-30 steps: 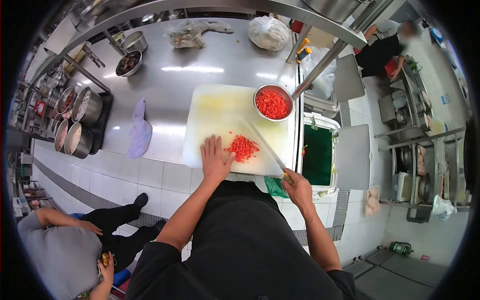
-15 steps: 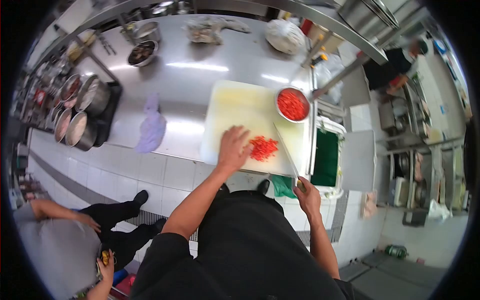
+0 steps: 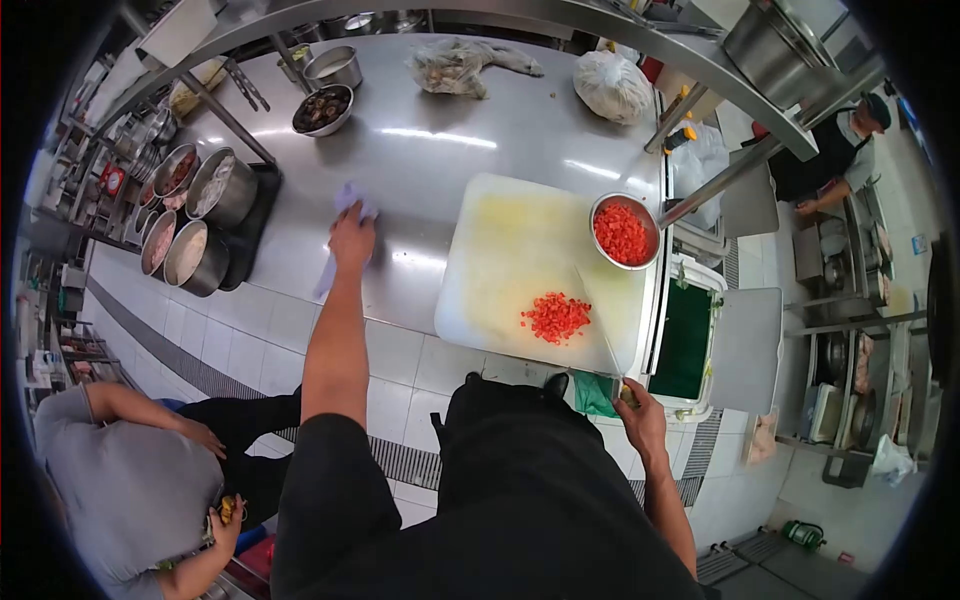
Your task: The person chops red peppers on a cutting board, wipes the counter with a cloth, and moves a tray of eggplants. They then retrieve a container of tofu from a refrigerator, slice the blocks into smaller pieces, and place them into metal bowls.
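My left hand (image 3: 352,240) is on a crumpled purple cloth (image 3: 357,196) on the steel table, its fingers curled onto it. Parts of the cloth show beyond the fingers and beside the wrist. At the near right, my right hand (image 3: 643,415) grips the handle of a kitchen knife (image 3: 606,340), whose blade points away over the cutting board. A small heap of diced red pepper (image 3: 557,318) lies on the white cutting board (image 3: 490,262), left of the blade. On the board's far right corner stands a metal bowl (image 3: 651,254) full of red pieces.
Pots of food (image 3: 228,192) stand at the left. Toward the back are a bowl of dark food (image 3: 323,110) and two plastic bags (image 3: 612,88). A green-lined bin (image 3: 683,340) adjoins the board's right side. One person (image 3: 135,480) is at lower left, another (image 3: 835,150) at upper right.
My left hand has left the board beside the red pieces and moved left onto the purple cloth. The knife stays in my right hand. The view has shifted.
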Demonstrator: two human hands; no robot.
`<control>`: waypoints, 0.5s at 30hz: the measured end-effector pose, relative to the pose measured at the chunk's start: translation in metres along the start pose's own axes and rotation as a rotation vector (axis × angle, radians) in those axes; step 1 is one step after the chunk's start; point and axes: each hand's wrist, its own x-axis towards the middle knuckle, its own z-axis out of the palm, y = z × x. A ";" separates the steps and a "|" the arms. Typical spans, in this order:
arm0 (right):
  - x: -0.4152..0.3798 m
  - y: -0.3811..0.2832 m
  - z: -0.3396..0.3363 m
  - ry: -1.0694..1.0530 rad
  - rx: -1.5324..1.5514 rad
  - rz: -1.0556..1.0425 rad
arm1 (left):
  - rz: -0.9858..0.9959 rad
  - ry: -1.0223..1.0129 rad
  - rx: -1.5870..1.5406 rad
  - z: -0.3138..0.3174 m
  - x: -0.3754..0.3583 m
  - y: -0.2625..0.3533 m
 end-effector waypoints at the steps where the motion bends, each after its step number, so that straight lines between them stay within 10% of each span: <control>1: -0.002 -0.001 0.000 -0.002 0.005 0.014 | 0.076 0.012 -0.071 0.014 0.018 0.006; 8: -0.014 -0.012 0.001 -0.057 0.044 0.134 | 0.446 -0.236 -0.070 0.051 0.023 0.126; 15: 0.003 0.007 -0.005 -0.089 0.077 0.032 | 0.516 -0.214 -0.117 0.024 -0.105 0.051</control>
